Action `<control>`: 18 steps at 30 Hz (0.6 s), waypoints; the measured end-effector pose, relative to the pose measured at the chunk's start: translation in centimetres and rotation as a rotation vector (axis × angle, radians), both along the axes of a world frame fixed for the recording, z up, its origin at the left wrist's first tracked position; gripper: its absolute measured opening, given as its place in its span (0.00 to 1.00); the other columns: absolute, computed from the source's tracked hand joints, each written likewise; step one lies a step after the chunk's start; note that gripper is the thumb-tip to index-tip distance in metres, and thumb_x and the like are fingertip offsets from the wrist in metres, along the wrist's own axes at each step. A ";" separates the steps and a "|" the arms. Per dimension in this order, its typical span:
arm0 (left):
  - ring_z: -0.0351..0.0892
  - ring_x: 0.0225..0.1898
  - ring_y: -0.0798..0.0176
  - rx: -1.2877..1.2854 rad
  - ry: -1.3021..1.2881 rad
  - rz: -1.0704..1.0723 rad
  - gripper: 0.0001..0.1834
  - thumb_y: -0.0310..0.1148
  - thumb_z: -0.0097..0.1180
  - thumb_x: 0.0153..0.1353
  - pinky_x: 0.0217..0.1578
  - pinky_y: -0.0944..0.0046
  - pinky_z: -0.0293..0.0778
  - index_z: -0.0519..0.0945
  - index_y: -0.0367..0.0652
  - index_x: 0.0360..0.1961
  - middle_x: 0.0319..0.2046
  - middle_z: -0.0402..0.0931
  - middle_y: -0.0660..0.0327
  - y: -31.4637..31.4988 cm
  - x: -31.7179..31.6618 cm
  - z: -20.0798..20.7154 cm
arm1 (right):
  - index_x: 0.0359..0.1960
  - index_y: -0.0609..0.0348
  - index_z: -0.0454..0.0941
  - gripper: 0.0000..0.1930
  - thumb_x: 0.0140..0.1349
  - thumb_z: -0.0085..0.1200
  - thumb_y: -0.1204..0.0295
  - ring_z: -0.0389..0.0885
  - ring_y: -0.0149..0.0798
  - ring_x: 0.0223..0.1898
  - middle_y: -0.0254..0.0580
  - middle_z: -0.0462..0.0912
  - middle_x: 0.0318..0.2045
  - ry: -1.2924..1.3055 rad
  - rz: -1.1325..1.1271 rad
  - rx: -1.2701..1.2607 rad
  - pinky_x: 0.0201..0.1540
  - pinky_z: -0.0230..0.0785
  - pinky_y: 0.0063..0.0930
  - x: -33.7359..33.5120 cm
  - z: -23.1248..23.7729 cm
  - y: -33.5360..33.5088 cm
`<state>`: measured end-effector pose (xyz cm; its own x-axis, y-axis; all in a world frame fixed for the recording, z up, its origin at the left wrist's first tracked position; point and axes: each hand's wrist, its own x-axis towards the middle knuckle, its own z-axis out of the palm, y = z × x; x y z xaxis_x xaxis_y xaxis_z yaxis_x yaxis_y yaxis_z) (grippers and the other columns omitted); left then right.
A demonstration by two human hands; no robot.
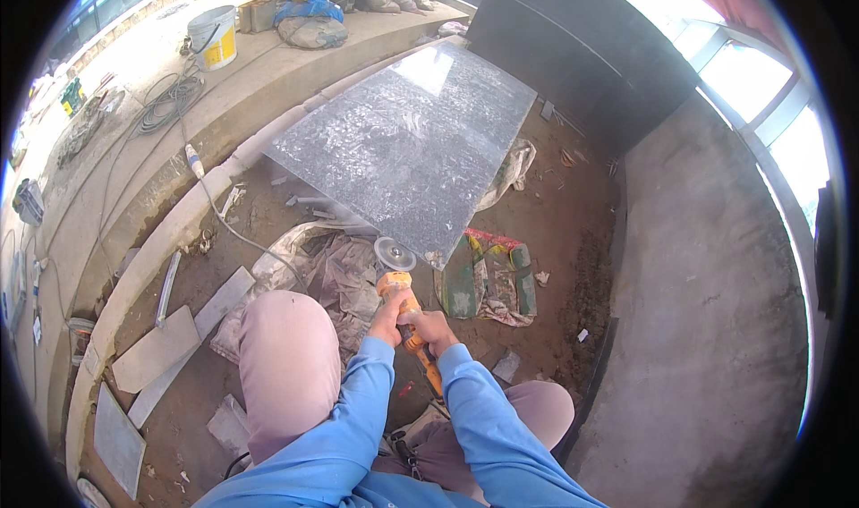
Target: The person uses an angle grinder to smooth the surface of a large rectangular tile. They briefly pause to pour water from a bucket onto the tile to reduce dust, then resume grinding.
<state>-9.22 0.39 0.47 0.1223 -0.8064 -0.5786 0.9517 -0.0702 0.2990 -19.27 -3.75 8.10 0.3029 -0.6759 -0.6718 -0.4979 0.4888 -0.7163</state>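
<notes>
Both of my hands are wrapped round an orange angle grinder (395,283) held out in front of me between my knees. My left hand (388,318) grips it near the head, and my right hand (434,331) is closed on the body just behind. The round disc (395,254) at its front looks pale and sits beside the near edge of a large dark grey stone slab (394,150). Whether the disc touches the slab I cannot tell. White dusty marks cover the slab's shiny top.
Crumpled sacks (344,266) and a green-and-red bag (488,275) lie on the dirt by the slab. Stone offcuts (159,349) rest at left. A cable (237,231) runs to a connector (194,161) on the curved ledge. A bucket (213,38) stands farther back; a grey wall (707,284) rises at right.
</notes>
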 end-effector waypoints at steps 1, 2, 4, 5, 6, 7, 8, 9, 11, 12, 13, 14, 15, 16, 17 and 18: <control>0.81 0.34 0.60 -0.005 -0.002 0.001 0.23 0.43 0.68 0.55 0.37 0.55 0.78 0.77 0.46 0.50 0.36 0.79 0.62 -0.2 0.3 0.0 | 0.34 0.72 0.83 0.18 0.45 0.70 0.69 0.81 0.38 0.27 0.45 0.83 0.30 0.007 0.010 -0.013 0.30 0.72 0.36 0.1 -0.4 -0.3; 0.81 0.34 0.60 -0.003 0.000 0.002 0.24 0.43 0.68 0.55 0.37 0.55 0.78 0.77 0.47 0.50 0.36 0.79 0.62 -0.1 0.3 0.1 | 0.34 0.72 0.83 0.18 0.45 0.70 0.69 0.81 0.38 0.28 0.45 0.83 0.30 0.020 0.020 -0.020 0.30 0.72 0.36 0.2 -0.7 -0.3; 0.81 0.34 0.61 -0.006 0.005 -0.002 0.24 0.43 0.68 0.55 0.37 0.56 0.78 0.77 0.48 0.50 0.36 0.79 0.62 -0.3 0.6 0.4 | 0.34 0.72 0.83 0.18 0.45 0.70 0.69 0.81 0.38 0.28 0.45 0.83 0.31 0.030 0.022 -0.015 0.30 0.72 0.36 0.4 -0.9 -0.8; 0.81 0.34 0.61 -0.003 0.009 -0.005 0.24 0.43 0.68 0.55 0.37 0.56 0.78 0.77 0.48 0.50 0.35 0.79 0.62 -0.1 0.8 0.3 | 0.34 0.72 0.83 0.18 0.45 0.70 0.69 0.81 0.38 0.28 0.45 0.83 0.31 0.029 0.017 0.004 0.30 0.72 0.36 0.6 -0.7 -0.6; 0.81 0.34 0.61 0.000 0.013 -0.008 0.24 0.43 0.69 0.55 0.36 0.56 0.78 0.77 0.48 0.50 0.35 0.79 0.62 -0.2 1.0 0.3 | 0.34 0.72 0.83 0.18 0.45 0.70 0.69 0.80 0.38 0.28 0.45 0.83 0.31 0.028 0.012 0.023 0.30 0.71 0.37 0.9 -0.3 -0.5; 0.81 0.34 0.61 -0.004 0.004 -0.001 0.24 0.43 0.69 0.55 0.36 0.56 0.78 0.77 0.48 0.50 0.35 0.79 0.62 -0.4 1.4 0.3 | 0.34 0.73 0.83 0.18 0.45 0.70 0.69 0.80 0.38 0.28 0.45 0.83 0.31 0.026 0.022 0.005 0.30 0.71 0.37 1.3 -0.1 -0.7; 0.81 0.34 0.61 -0.002 0.002 0.002 0.24 0.43 0.69 0.55 0.36 0.56 0.78 0.77 0.48 0.49 0.35 0.79 0.62 -0.3 1.4 0.2 | 0.34 0.73 0.83 0.19 0.45 0.70 0.68 0.80 0.38 0.28 0.44 0.82 0.31 0.030 0.030 -0.006 0.30 0.71 0.37 1.4 -0.1 -0.5; 0.81 0.34 0.61 0.000 -0.001 0.006 0.23 0.43 0.69 0.55 0.36 0.56 0.77 0.77 0.48 0.49 0.35 0.79 0.62 -0.3 1.5 0.1 | 0.34 0.73 0.83 0.19 0.45 0.70 0.68 0.80 0.38 0.28 0.44 0.82 0.31 0.034 0.039 -0.018 0.30 0.71 0.37 1.5 -0.1 -0.5; 0.81 0.34 0.61 -0.016 -0.021 0.028 0.24 0.43 0.69 0.54 0.36 0.57 0.77 0.77 0.47 0.49 0.35 0.79 0.62 -0.2 2.0 -0.2 | 0.34 0.73 0.84 0.19 0.45 0.70 0.68 0.79 0.37 0.28 0.44 0.82 0.31 0.029 0.050 -0.035 0.30 0.70 0.37 2.1 0.1 -0.5; 0.81 0.34 0.62 -0.021 -0.022 0.030 0.24 0.43 0.69 0.54 0.36 0.57 0.77 0.77 0.46 0.49 0.35 0.79 0.62 -0.1 1.8 0.1 | 0.34 0.73 0.84 0.19 0.45 0.70 0.68 0.79 0.37 0.28 0.44 0.82 0.31 0.036 0.046 -0.040 0.30 0.70 0.37 1.9 0.1 -0.5; 0.81 0.34 0.62 -0.013 -0.022 0.026 0.24 0.43 0.69 0.54 0.36 0.58 0.77 0.77 0.45 0.49 0.35 0.79 0.62 -0.2 1.6 0.4 | 0.34 0.73 0.84 0.19 0.45 0.70 0.68 0.80 0.38 0.28 0.45 0.82 0.30 0.053 0.034 -0.041 0.30 0.71 0.37 1.6 -0.8 -0.8; 0.81 0.34 0.62 -0.007 -0.026 0.029 0.24 0.43 0.69 0.54 0.36 0.58 0.77 0.77 0.45 0.49 0.36 0.79 0.62 -0.3 1.7 0.5 | 0.35 0.74 0.84 0.21 0.44 0.70 0.67 0.80 0.38 0.28 0.45 0.83 0.30 0.032 0.029 -0.020 0.30 0.71 0.36 1.7 -0.8 -0.8; 0.81 0.34 0.62 0.000 -0.029 0.031 0.24 0.43 0.69 0.54 0.37 0.58 0.77 0.77 0.45 0.49 0.36 0.79 0.62 -0.3 1.7 0.6 | 0.35 0.74 0.83 0.22 0.43 0.70 0.66 0.81 0.38 0.28 0.46 0.83 0.31 0.011 0.023 0.000 0.30 0.71 0.36 1.7 -0.9 -0.9; 0.81 0.35 0.62 0.006 -0.032 0.033 0.24 0.43 0.69 0.54 0.37 0.58 0.76 0.77 0.45 0.48 0.36 0.79 0.62 -0.2 1.6 0.6 | 0.36 0.75 0.83 0.24 0.42 0.71 0.65 0.81 0.38 0.28 0.46 0.84 0.31 -0.009 0.017 0.021 0.30 0.72 0.35 1.7 -0.9 -0.8; 0.81 0.35 0.62 -0.008 -0.037 0.048 0.24 0.43 0.69 0.54 0.38 0.58 0.76 0.77 0.46 0.48 0.36 0.79 0.62 -0.3 1.8 0.5 | 0.36 0.75 0.83 0.23 0.42 0.71 0.65 0.81 0.39 0.28 0.46 0.84 0.31 -0.022 0.023 0.012 0.30 0.72 0.36 1.9 -0.9 -0.9; 0.81 0.35 0.62 -0.004 -0.033 0.045 0.24 0.43 0.69 0.54 0.38 0.57 0.76 0.77 0.46 0.49 0.36 0.79 0.62 -0.4 1.9 0.3 | 0.35 0.75 0.83 0.22 0.43 0.70 0.66 0.81 0.39 0.28 0.46 0.84 0.30 -0.017 0.027 0.002 0.30 0.72 0.36 2.0 -0.9 -0.9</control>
<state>-7.29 0.02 0.75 0.1775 -0.8017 -0.5708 0.9436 -0.0261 0.3301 -17.26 -4.67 7.21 0.3319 -0.6659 -0.6681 -0.4987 0.4773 -0.7235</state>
